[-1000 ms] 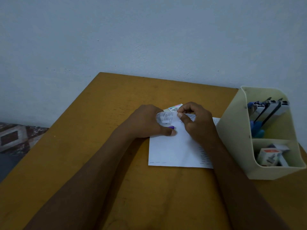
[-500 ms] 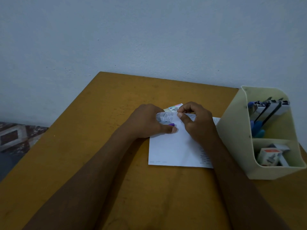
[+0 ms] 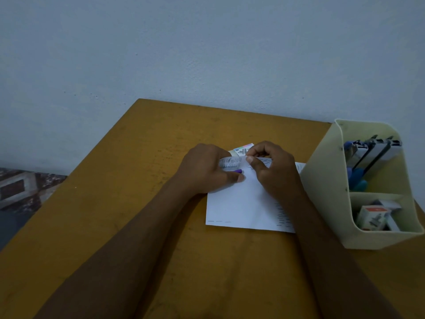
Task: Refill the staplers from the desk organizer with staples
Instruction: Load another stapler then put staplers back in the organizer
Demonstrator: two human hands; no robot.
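At the frame's centre, the left hand [image 3: 204,169] is closing around a purple stapler [image 3: 238,171] to steady it over the paper [image 3: 239,203], while the right hand [image 3: 273,166] is pinching something small, likely staples, beside the desk organizer [image 3: 326,187] on the counter [image 3: 138,203].

On the mustard-yellow wooden counter [image 3: 142,203] lies a white sheet of paper [image 3: 239,203] with short dark dashes printed along its near and right edges. Both hands meet over its far end. The left hand [image 3: 204,169] rests on the sheet, closed around a small purple object [image 3: 238,171], of which only the tip shows. The right hand [image 3: 273,166] pinches the edge of a small printed white slip [image 3: 232,162] that curls between the two hands. A small colour-printed box [image 3: 242,150] peeks out just behind them. To the right stands a cream plastic desk organizer [image 3: 322,180], touching the sheet's far right corner; its far compartment holds staplers [image 3: 372,150], its near one small white boxes [image 3: 373,217].
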